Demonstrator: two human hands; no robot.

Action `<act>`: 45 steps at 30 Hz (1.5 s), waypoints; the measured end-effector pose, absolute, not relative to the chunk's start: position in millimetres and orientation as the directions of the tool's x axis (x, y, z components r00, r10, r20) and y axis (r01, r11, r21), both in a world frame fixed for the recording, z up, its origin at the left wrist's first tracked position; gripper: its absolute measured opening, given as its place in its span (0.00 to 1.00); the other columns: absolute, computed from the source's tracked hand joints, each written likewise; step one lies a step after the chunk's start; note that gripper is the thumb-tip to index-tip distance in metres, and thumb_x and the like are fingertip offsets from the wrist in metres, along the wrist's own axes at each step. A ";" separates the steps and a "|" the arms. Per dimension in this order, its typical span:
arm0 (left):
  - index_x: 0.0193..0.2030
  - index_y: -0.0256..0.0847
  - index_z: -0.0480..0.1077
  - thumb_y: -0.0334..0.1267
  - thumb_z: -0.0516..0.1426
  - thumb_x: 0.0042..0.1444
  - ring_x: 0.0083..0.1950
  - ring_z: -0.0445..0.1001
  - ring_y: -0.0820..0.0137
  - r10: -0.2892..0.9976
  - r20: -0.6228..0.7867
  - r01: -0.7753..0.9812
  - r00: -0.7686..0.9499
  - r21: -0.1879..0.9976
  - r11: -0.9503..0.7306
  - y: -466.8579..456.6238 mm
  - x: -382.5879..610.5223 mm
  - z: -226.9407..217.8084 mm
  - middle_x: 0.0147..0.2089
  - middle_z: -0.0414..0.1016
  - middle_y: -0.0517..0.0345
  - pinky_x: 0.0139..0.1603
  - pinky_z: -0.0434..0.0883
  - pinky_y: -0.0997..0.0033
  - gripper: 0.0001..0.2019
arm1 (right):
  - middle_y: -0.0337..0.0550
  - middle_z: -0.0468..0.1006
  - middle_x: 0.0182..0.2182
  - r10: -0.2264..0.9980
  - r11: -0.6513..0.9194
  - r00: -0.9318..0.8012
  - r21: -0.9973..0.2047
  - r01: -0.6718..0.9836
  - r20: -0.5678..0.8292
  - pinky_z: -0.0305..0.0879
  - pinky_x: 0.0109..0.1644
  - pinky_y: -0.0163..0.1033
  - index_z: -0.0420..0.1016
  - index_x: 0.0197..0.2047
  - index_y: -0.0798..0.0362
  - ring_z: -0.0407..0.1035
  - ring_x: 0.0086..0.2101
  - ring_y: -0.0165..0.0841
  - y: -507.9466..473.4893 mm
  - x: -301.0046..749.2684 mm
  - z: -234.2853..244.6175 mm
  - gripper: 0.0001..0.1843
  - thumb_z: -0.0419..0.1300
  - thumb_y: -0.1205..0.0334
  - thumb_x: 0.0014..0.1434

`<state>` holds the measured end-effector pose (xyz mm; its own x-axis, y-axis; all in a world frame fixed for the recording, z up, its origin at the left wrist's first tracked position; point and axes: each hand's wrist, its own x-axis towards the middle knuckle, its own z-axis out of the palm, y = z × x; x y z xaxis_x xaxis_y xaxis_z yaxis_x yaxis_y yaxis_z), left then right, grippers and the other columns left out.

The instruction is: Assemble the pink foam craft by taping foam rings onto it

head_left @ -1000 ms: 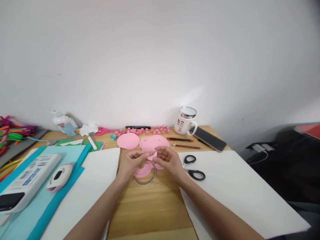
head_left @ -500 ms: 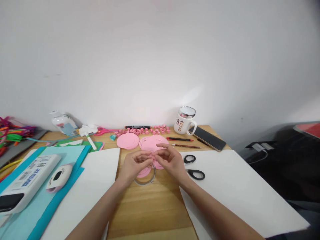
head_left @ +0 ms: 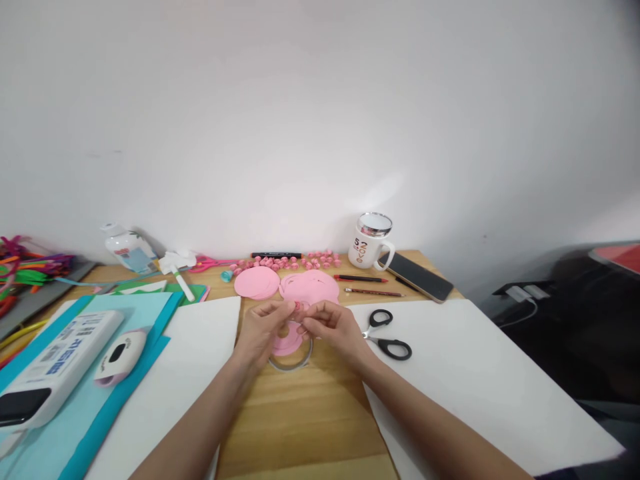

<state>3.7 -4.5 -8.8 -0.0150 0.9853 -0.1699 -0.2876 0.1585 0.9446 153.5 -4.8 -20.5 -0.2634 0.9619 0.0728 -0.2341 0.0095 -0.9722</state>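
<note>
Between my fingertips, above the wooden desk, is a small pink rolled paper flower (head_left: 299, 307). My left hand (head_left: 263, 331) pinches it from the left, fingers closed. My right hand (head_left: 334, 327) has its thumb and fingers closed on the other side of it, partly covering it. Below the hands lies a roll of tape (head_left: 291, 366), its ring partly hidden. Pink paper cut-outs (head_left: 287, 345) lie within and behind that ring. Just beyond are stacked pink paper circles (head_left: 311, 287) and another stack of pink circles (head_left: 257, 283).
Several small pink paper rolls (head_left: 273, 264) line the back, near a black marker (head_left: 277, 255). Black-handled scissors (head_left: 393, 348) rest on white paper (head_left: 475, 380) at right. A mug (head_left: 369, 241) and phone (head_left: 417, 277) stand behind. Blue paper sheets (head_left: 150, 313) lie left.
My right hand's fingers have curled down from a raised, spread position and closed in around the small pink piece. Both hands stay over the tape roll.
</note>
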 end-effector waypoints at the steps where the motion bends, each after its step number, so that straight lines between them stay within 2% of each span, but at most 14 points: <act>1: 0.24 0.33 0.75 0.40 0.65 0.39 0.21 0.69 0.75 0.983 -0.185 -0.319 0.001 0.931 0.176 -4.8 4.9 -9.2 0.23 0.76 0.52 0.22 0.65 0.75 0.10 | 0.39 0.75 0.24 0.951 -0.065 -0.309 -0.955 -0.289 0.029 0.69 0.34 0.39 0.68 0.29 0.54 0.71 0.26 0.31 -5.6 152.3 -20.5 0.13 0.65 0.56 0.45; 6: 0.22 0.34 0.74 0.39 0.66 0.36 0.20 0.68 0.75 0.974 -0.212 -0.395 0.075 0.891 0.225 -11.0 15.7 -5.3 0.19 0.72 0.58 0.23 0.66 0.74 0.10 | 0.40 0.77 0.28 0.932 -0.247 -0.354 -0.849 -0.467 -0.076 0.69 0.40 0.41 0.67 0.28 0.54 0.73 0.30 0.33 -9.3 147.2 -23.0 0.18 0.70 0.60 0.37; 9: 0.22 0.34 0.75 0.37 0.67 0.33 0.22 0.69 0.76 0.977 -0.207 -0.345 0.043 0.915 0.209 -14.7 21.1 -2.1 0.26 0.76 0.55 0.23 0.66 0.76 0.09 | 0.39 0.77 0.26 0.928 -0.307 -0.353 -0.783 -0.541 -0.120 0.68 0.40 0.38 0.68 0.28 0.56 0.72 0.29 0.30 -10.5 144.9 -24.4 0.17 0.71 0.63 0.36; 13: 0.22 0.34 0.75 0.37 0.66 0.34 0.19 0.67 0.77 0.979 -0.201 -0.292 0.038 0.935 0.203 -16.0 22.5 -1.5 0.22 0.75 0.56 0.19 0.64 0.78 0.09 | 0.36 0.75 0.23 0.913 -0.372 -0.374 -0.709 -0.599 -0.163 0.67 0.35 0.31 0.70 0.26 0.57 0.70 0.26 0.25 -11.1 143.7 -23.5 0.14 0.70 0.66 0.36; 17: 0.22 0.35 0.75 0.37 0.66 0.34 0.25 0.71 0.74 0.986 -0.165 -0.253 -0.018 0.955 0.155 -15.2 21.5 -3.3 0.30 0.78 0.53 0.22 0.67 0.78 0.08 | 0.36 0.75 0.24 0.890 -0.431 -0.409 -0.672 -0.603 -0.203 0.67 0.36 0.30 0.72 0.27 0.57 0.70 0.27 0.25 -11.4 144.6 -21.6 0.13 0.70 0.68 0.37; 22: 0.23 0.35 0.76 0.37 0.66 0.35 0.21 0.70 0.76 0.987 -0.161 -0.240 -0.010 0.959 0.154 -15.1 22.0 -3.7 0.24 0.77 0.56 0.20 0.65 0.79 0.08 | 0.37 0.75 0.24 0.880 -0.446 -0.427 -0.672 -0.592 -0.208 0.68 0.34 0.29 0.73 0.28 0.57 0.70 0.25 0.24 -11.0 145.3 -22.0 0.12 0.69 0.67 0.39; 36: 0.27 0.37 0.77 0.37 0.65 0.37 0.31 0.75 0.69 0.995 -0.068 -0.096 -0.071 0.994 0.061 -13.3 17.8 -1.7 0.32 0.79 0.54 0.31 0.70 0.76 0.08 | 0.37 0.76 0.22 0.908 -0.404 -0.349 -0.708 -0.579 -0.232 0.66 0.30 0.30 0.69 0.29 0.57 0.71 0.23 0.26 -8.9 150.0 -15.7 0.17 0.71 0.67 0.35; 40: 0.27 0.37 0.77 0.37 0.65 0.38 0.31 0.74 0.70 0.992 -0.083 -0.124 -0.093 0.990 0.071 -12.1 16.4 -6.1 0.32 0.79 0.54 0.31 0.70 0.77 0.08 | 0.40 0.77 0.24 0.908 -0.413 -0.336 -0.679 -0.607 -0.252 0.69 0.35 0.33 0.69 0.30 0.57 0.73 0.25 0.28 -8.7 149.2 -14.0 0.18 0.71 0.68 0.35; 45: 0.28 0.36 0.77 0.39 0.65 0.37 0.27 0.73 0.72 0.989 -0.103 -0.215 -0.108 0.973 0.078 -9.0 14.3 -13.8 0.27 0.78 0.54 0.28 0.70 0.77 0.10 | 0.43 0.78 0.27 0.890 -0.448 -0.374 -0.652 -0.612 -0.261 0.69 0.40 0.35 0.71 0.32 0.59 0.74 0.30 0.30 -10.5 147.6 -14.8 0.20 0.71 0.70 0.34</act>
<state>14.3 -9.0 -13.8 -0.1084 0.9887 -0.1031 -0.2154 0.0779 0.9734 147.6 -10.5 -14.8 -0.3737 0.8901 -0.2610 -0.6117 -0.4480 -0.6521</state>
